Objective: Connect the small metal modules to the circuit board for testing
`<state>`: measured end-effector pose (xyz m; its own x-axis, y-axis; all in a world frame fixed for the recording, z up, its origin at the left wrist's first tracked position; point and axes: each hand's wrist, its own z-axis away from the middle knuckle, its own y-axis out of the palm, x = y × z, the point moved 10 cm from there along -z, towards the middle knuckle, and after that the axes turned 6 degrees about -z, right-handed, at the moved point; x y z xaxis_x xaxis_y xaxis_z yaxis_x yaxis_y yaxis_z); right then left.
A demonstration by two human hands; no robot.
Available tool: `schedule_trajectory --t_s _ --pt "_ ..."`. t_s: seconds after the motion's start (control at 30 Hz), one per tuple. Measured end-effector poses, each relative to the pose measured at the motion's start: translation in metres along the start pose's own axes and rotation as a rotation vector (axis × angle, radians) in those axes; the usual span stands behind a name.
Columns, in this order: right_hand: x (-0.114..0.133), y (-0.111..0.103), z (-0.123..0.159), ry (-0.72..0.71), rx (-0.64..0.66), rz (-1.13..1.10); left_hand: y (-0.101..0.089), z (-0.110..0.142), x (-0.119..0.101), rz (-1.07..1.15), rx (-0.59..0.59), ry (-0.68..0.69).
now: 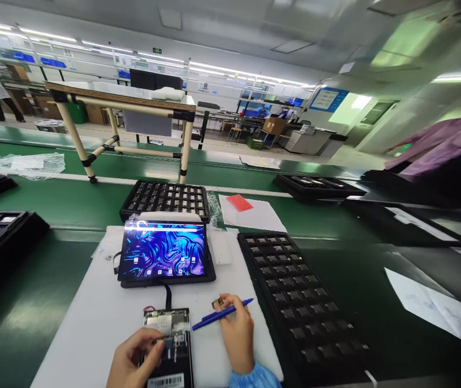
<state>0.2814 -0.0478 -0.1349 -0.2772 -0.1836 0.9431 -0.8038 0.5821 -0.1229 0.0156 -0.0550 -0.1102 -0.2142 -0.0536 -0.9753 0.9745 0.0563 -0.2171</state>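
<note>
Right hand (pixel 236 328) below lit tablet (pixel 163 249): small module (pixel 217 303), blue pen (pixel 211 319) held. Left hand (pixel 137 355) pinches opened device (pixel 181 362); seemingly midway.

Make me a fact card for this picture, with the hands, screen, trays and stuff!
Left hand: at the opened electronic device; exact grip unclear
Right hand: holding a blue pen and a small electronic part
Screen: lit tablet display, blue and purple swirls
Under the device: white foam pad
Right-hand tray: black, small parts in compartments
Tray behind the display: black, also filled with small parts
</note>
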Motion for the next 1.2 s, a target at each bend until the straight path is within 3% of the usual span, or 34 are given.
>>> schedule_trajectory --t_s 0.23,0.37,0.43,0.63,1.2 --pt "0.012 -0.011 0.009 0.045 -0.059 -0.33 0.015 0.006 0.004 0.347 0.006 -0.131" --pt "0.032 0.016 0.039 0.148 0.142 -0.686 0.029 0.017 -0.002 0.419 0.076 -0.191" --pt "0.047 0.029 0.055 0.177 0.241 -0.747 0.031 0.022 -0.007 0.385 0.097 -0.208" --pt "0.061 0.044 0.072 0.344 0.314 -0.712 0.027 0.028 -0.012 0.284 0.128 -0.184" --pt "0.067 0.037 0.068 0.44 0.249 -0.57 0.029 0.028 -0.005 0.139 0.174 -0.179"
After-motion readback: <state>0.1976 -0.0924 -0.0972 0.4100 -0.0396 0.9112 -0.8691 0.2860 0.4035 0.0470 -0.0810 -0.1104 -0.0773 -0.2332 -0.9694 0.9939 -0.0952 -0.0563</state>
